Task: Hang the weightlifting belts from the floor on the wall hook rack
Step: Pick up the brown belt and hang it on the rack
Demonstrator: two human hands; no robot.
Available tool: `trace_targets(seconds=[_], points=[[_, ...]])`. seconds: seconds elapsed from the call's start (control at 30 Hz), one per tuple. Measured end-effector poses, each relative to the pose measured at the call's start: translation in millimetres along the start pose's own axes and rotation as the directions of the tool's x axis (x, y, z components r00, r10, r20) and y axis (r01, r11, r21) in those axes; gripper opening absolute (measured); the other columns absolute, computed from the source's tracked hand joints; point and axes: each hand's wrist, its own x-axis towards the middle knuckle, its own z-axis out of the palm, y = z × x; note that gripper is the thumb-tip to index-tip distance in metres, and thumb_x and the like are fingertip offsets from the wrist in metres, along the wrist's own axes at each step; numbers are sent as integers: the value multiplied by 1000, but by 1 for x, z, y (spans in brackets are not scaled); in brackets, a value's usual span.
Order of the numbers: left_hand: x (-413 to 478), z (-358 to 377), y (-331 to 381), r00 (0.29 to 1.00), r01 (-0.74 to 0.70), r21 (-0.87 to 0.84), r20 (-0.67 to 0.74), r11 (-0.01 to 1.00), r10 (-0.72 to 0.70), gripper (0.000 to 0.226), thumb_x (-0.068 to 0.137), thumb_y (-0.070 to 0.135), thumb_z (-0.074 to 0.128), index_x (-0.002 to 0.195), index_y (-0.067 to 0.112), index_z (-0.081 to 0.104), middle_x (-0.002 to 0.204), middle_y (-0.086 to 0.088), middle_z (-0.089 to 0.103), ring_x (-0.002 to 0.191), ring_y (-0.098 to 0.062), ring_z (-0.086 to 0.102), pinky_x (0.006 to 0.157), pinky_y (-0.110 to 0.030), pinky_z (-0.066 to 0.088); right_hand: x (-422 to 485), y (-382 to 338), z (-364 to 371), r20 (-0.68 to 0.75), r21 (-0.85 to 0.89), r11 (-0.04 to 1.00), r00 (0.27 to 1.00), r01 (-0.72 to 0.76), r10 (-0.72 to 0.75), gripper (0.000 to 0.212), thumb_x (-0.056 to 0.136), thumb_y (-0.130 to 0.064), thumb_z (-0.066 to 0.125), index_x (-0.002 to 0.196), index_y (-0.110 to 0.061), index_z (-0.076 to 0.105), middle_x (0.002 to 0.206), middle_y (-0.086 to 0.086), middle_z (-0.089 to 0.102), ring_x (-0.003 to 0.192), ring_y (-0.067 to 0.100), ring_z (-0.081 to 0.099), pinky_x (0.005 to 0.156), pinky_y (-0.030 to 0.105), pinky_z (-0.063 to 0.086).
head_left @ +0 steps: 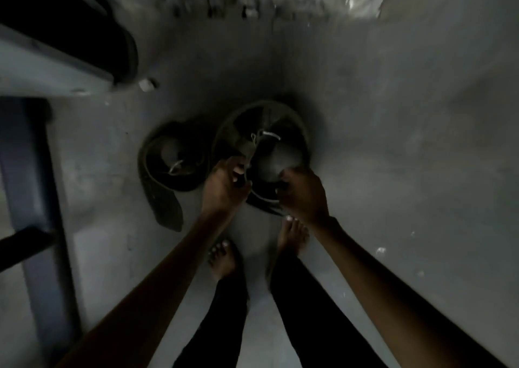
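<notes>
Both arms reach down, left hand (224, 183) and right hand (302, 192) clenched.

Dark belts (261, 131) on a grey floor (393, 143).

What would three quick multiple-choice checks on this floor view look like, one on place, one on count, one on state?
1. Where does the loose belt lie relative to the held belt?
A. To its left
B. To its right
C. On top of it

2. How many belts are in view?
A. One
B. Two
C. Four

3. What are the hands doing?
A. Both hang free
B. Only one touches a belt
C. Both grip the same belt

Key:
1 A: the loose belt sits coiled on the floor, left of the one being handled.
2 B: two coiled belts show, side by side.
3 C: the left hand and right hand both close on the near edge of the held belt, which appears to be still at floor level.
</notes>
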Motion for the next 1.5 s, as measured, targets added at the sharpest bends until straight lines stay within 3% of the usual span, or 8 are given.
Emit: trace_targets(seconds=[0.2, 0.37, 0.57, 0.7, 0.87, 1.03, 1.33, 1.5], points=[[21, 55, -58, 999, 37, -67, 0, 997, -37, 40, 77, 14, 76, 116, 22, 67, 101, 0, 69, 80, -11, 62, 70, -28, 54, 23, 33, 71, 331, -321, 934, 943, 158, -46, 37, 93, -19, 65, 129, -15, 65, 134, 9, 65, 133, 32, 52, 110, 39, 34], [5, 39, -43, 996, 88, -136, 7, 987, -88, 31, 78, 17, 78, 104, 13, 62, 93, 3, 65, 82, -16, 65, 70, -31, 56, 16, 9, 49, 51, -60, 993, 993, 105, -102, 14, 87, -26, 70, 87, -13, 77, 81, 10, 75, 77, 32, 70, 61, 23, 38], [-24, -25, 24, 960, 253, -195, 172, 948, -221, 40, 82, 29, 80, 110, 7, 62, 100, -4, 67, 93, -13, 61, 57, -11, 42, 8, -76, -65, -121, 341, 940, 990, -31, 76, 37, 93, -8, 70, 128, 0, 67, 128, 18, 70, 123, 30, 63, 102, 31, 49], [-54, -95, 82, 972, 82, -376, 234, 923, 9, 47, 83, 12, 80, 124, 0, 61, 121, -17, 69, 113, -21, 68, 96, -37, 56, -11, -139, -143, -91, 577, 811, 979, -96, 181, 43, 96, -15, 69, 136, -1, 62, 136, 14, 66, 127, 25, 61, 107, 34, 51], [-117, -205, 163, 978, -161, -444, 46, 881, 202, 48, 76, 46, 77, 90, 1, 75, 93, -21, 76, 82, -13, 68, 76, -48, 60, -81, -222, -244, -166, 781, 624, 971, 23, 172, 34, 99, -17, 65, 129, 0, 67, 120, 12, 74, 111, 23, 71, 98, 37, 58], [-214, -299, 254, 948, -279, -563, -30, 778, 318, 35, 73, 25, 79, 105, 14, 72, 93, 8, 77, 88, -4, 72, 84, -32, 60, -182, -291, -348, -195, 873, 458, 981, 170, 7, 25, 99, -13, 64, 119, 0, 72, 114, 17, 76, 97, 18, 73, 82, 25, 60], [-418, -448, 406, 881, -470, -593, -274, 654, 385, 33, 90, 17, 72, 118, 1, 69, 104, -11, 77, 87, -16, 74, 73, -28, 58, -397, -362, -479, -252, 704, 577, 905, 415, -343, 32, 93, -7, 70, 124, -1, 68, 113, 11, 77, 102, 17, 76, 92, 31, 61], [-550, -528, 482, 813, -582, -549, -367, 600, 453, 17, 92, 21, 70, 102, 8, 71, 68, 3, 75, 56, -5, 68, 50, -16, 50, -509, -423, -543, -418, 610, 509, 793, 607, -443, 29, 93, 2, 67, 117, -14, 69, 108, 1, 76, 98, 6, 73, 90, 25, 58]])
